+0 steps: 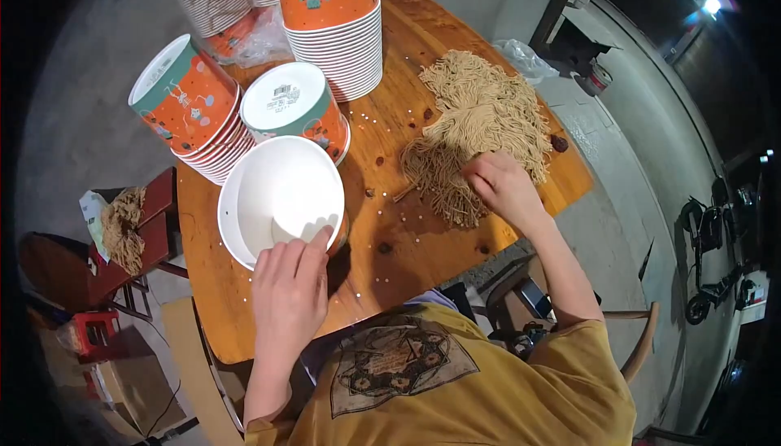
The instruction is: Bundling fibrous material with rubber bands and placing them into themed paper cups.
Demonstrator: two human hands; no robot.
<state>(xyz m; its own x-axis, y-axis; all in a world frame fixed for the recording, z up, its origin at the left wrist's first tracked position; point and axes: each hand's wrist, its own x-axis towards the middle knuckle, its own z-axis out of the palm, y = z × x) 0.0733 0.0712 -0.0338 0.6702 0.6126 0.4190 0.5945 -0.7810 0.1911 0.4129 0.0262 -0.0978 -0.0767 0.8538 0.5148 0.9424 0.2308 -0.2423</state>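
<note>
A white paper bucket (281,177) stands open-side up at the table's left front, and its visible inside is bare. My left hand (289,287) grips the bucket's near rim, with the thumb reaching over the edge. To the right lies a heap of tan cords (484,112), cut in short looped bunches. At the heap's near right side is my right hand (503,185), its fingers curled in a pinch against the cords. Whatever sits between those fingertips is hidden.
Upside-down orange paper buckets stand behind the white one: a leaning stack (195,104), a shorter one (297,108) and a tall stack (333,31). Small white beads dot the wooden table (423,259). A chair (142,234) at left holds more tan cords (122,226).
</note>
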